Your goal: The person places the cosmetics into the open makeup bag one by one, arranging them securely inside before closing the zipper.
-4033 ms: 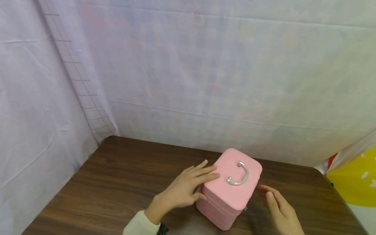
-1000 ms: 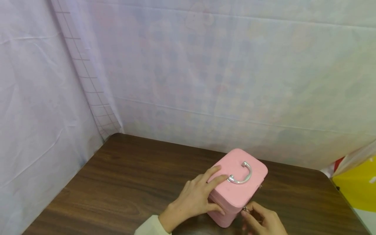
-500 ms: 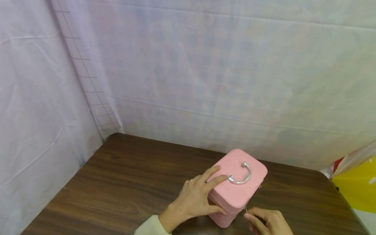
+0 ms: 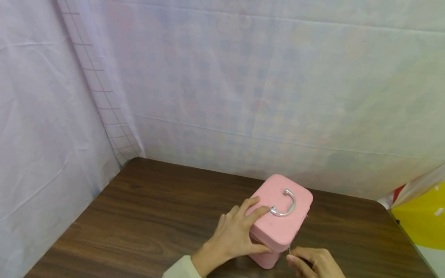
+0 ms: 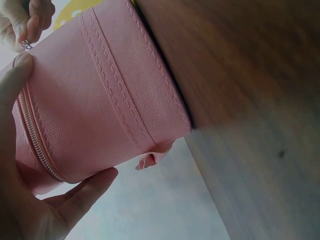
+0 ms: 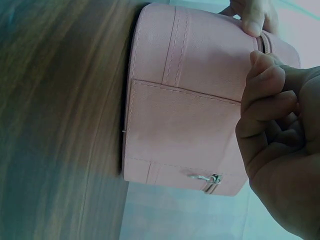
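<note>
A pink vanity case [image 4: 278, 227] with a silver curved handle [image 4: 293, 204] on its lid stands on the table. My left hand [image 4: 231, 235] grips its left end, fingers over the lid and thumb on the near side. In the left wrist view, the thumb lies across the zipper [image 5: 35, 135], close to a metal zipper pull [image 5: 26, 45]. My right hand [image 4: 314, 262] pinches that pull at the case's near right corner, the other fingers curled. A second zipper pull [image 6: 212, 178] hangs at the case's other corner in the right wrist view.
The dark wooden table [image 4: 156, 208] extends far to the left of the case. A pale patterned cloth [image 4: 208, 96] hangs behind its back edge. Something yellow [image 4: 420, 220] is beyond the right edge.
Four seconds ago my right hand was apart from the case; since then it has taken hold of the zipper pull. My left hand has shifted farther onto the lid.
</note>
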